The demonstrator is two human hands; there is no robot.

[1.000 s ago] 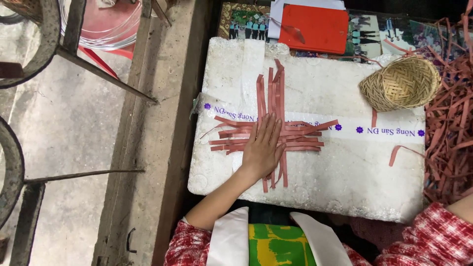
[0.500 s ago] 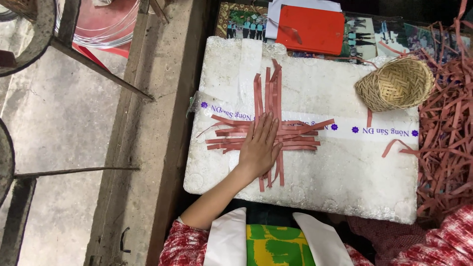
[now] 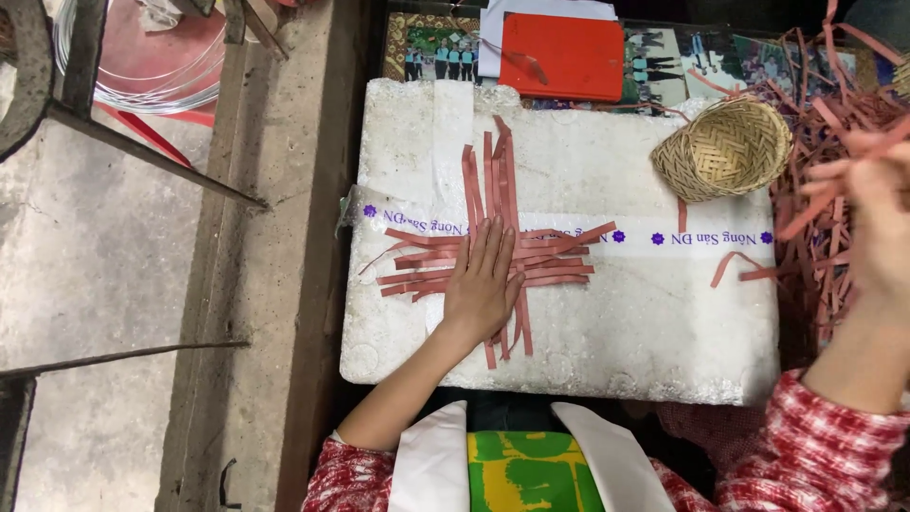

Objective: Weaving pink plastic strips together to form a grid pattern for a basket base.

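left hand: laid flat, fingers spread, pressed on the crossing of the woven strips; nothing is gripped.
right hand: raised at the right edge, blurred; fingers seem closed on a loose red strip, but the grip cannot be told for sure.
woven strips: reddish flat strips crossed into a small mat start, laid at the middle of the foam box lid.
strip pile: loose strips heaped right of the lid.
small basket: finished, set tilted on the lid's far right corner.
progress: only the base cross is judged laid; most weaving is left.
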